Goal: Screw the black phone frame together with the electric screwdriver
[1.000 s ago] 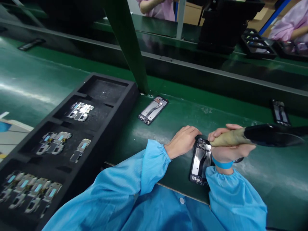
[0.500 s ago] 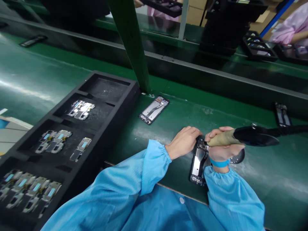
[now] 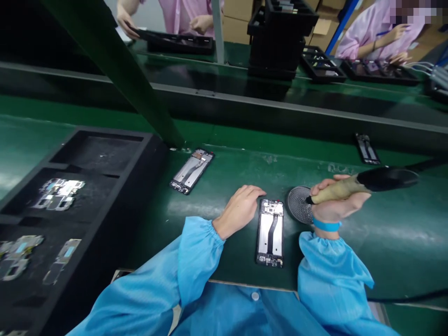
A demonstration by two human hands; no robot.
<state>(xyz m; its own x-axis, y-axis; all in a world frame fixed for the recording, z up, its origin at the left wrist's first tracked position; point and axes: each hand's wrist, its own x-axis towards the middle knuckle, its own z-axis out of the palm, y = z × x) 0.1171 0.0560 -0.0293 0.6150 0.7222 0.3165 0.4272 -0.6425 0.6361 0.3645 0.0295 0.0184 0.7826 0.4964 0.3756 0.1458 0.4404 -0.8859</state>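
Green matting covers the surface (image 3: 245,163) of an assembly line, with a second belt running behind it.

Phone frame (image 3: 270,232) lies flat, face open, close to the near edge, between the person's two hands. Thin, rigid-looking, with an exposed board and a dark flex strip down the middle; judged light but fragile at the open side, so best taken by its long outer edges, not over the internals.

Left hand (image 3: 240,210) at its 9 o'clock, fingers loosely curled, palm down, fingertips just beside the frame's top left corner; holding nothing. Contact with the frame cannot be told.

Right hand (image 3: 334,205) at the frame's 2 o'clock, clenched around an electric screwdriver (image 3: 364,183), tan grip, black body trailing toward 3 o'clock. Tip rests at a round screw dish (image 3: 298,204), just beside the frame's upper right corner.

Further out: a second phone frame (image 3: 192,171) at 10 o'clock by the foot of a slanting green post (image 3: 115,70); a third frame (image 3: 366,148) at 1 o'clock, well apart. Black foam tray (image 3: 154,144) at 9 o'clock, compartments holding small metal brackets (image 3: 58,193).

Across the far belt, other people in pink sleeves (image 3: 367,28) work over stacked black trays (image 3: 276,37).
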